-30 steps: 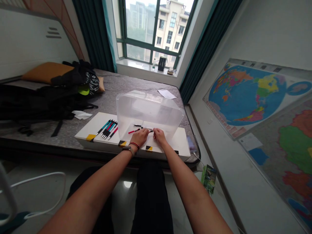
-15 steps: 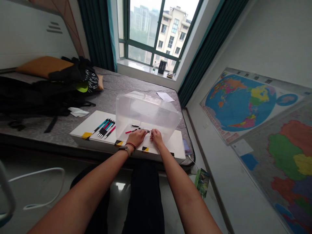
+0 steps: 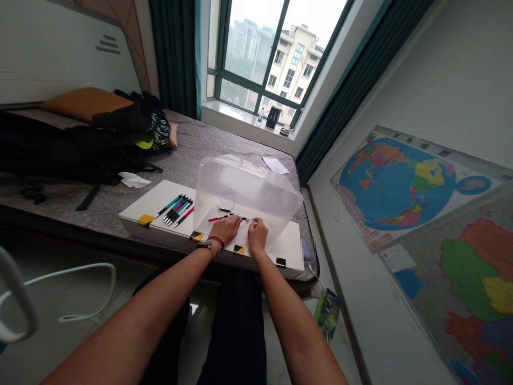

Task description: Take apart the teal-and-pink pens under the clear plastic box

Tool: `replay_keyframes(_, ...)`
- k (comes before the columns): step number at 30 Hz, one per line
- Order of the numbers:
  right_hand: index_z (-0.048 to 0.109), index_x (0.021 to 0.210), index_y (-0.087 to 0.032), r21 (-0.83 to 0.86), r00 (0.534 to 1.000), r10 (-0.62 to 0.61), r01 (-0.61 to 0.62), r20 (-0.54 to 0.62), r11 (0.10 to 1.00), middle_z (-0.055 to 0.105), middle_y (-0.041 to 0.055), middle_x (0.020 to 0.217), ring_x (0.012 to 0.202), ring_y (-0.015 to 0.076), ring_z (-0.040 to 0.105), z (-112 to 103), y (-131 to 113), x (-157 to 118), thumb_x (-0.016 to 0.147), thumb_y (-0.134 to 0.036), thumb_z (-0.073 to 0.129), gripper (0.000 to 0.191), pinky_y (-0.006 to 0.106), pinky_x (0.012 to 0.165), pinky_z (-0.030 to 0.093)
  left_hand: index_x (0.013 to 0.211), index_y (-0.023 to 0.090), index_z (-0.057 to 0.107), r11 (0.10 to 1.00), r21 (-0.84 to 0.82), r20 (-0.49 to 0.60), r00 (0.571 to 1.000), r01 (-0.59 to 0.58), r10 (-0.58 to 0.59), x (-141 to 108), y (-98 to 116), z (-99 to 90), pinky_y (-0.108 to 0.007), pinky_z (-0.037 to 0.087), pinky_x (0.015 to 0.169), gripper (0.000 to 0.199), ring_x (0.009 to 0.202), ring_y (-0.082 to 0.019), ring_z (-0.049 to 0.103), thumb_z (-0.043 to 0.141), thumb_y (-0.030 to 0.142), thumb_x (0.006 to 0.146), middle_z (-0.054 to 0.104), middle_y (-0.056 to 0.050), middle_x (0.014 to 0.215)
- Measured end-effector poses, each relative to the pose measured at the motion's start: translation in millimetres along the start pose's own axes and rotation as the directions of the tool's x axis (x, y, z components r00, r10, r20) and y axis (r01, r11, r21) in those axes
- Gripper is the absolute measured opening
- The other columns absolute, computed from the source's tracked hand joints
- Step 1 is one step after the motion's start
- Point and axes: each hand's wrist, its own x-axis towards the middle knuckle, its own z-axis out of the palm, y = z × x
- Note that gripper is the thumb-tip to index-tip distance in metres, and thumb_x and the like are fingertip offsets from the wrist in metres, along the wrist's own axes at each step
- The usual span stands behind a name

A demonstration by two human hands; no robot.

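Observation:
My left hand (image 3: 226, 229), with a watch and red bracelet at the wrist, is closed on a thin dark pen part (image 3: 242, 218). Close on its right, my right hand (image 3: 257, 234) has its fingers pinched around a small part too tiny to name. Both hands work inside a clear plastic box (image 3: 248, 182) lying on its side, open toward me. Just beyond the left hand lie a red pen piece (image 3: 216, 218) and a black pen piece (image 3: 223, 209). Left of the box, several pens (image 3: 175, 209) in blue, black and red lie side by side.
The box rests on a long white box (image 3: 138, 206) with yellow-and-black tape along its front edge, set on a grey mattress (image 3: 224, 140). White paper (image 3: 276, 164) lies behind it, a crumpled tissue (image 3: 134, 180) and black bags (image 3: 76, 152) to the left. Maps hang on the right wall.
The hands have come slightly apart, the right one shifting away from the left one's fingertips. The whole view has tilted a little; the pens and box stay in place.

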Motion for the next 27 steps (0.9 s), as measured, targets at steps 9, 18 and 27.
replay_keyframes(9, 0.069, 0.093, -0.017, -0.09, 0.992, 0.081, -0.073, 0.095, 0.993, 0.072, 0.0133, 0.088, 0.085, 0.0257, 0.065, 1.0, -3.0, 4.4, 0.086, -0.018, 0.055, 0.017, 0.031, 0.076, 0.045, 0.101, 0.021, 0.066, 1.0, -0.014, 0.004, 1.0, 0.0, 0.0, -0.6, 1.9, -2.8, -0.029, 0.045, 0.069, 0.043, 0.086, -0.021, 0.068, 0.03, 0.045, 0.102, 0.072, -0.01, 0.096)
replay_keyframes(18, 0.067, 0.108, -0.018, -0.145, 0.991, 0.073, -0.057, 0.112, 0.988, 0.073, 0.0141, 0.096, 0.089, 0.0269, 0.067, 1.5, -4.9, 4.7, 0.089, -0.024, 0.055, 0.023, 0.032, 0.077, 0.044, 0.102, 0.02, 0.065, 0.999, -0.036, -0.002, 1.0, 0.009, -0.009, -0.9, 1.1, -1.2, -0.029, 0.045, 0.071, 0.044, 0.086, -0.021, 0.067, 0.03, 0.045, 0.102, 0.072, -0.011, 0.097)
replay_keyframes(27, 0.059, 0.102, -0.021, -0.024, 0.991, 0.116, -0.115, 0.073, 0.993, 0.068, 0.0048, 0.078, 0.073, 0.0219, 0.063, -4.8, -7.4, 2.5, 0.088, -0.029, 0.056, 0.016, 0.028, 0.068, 0.042, 0.121, 0.021, 0.056, 0.999, -0.036, 0.001, 0.999, 0.035, -0.035, -2.0, 2.7, -3.3, -0.03, 0.046, 0.068, 0.034, 0.087, -0.024, 0.069, 0.04, 0.041, 0.098, 0.072, -0.009, 0.096)
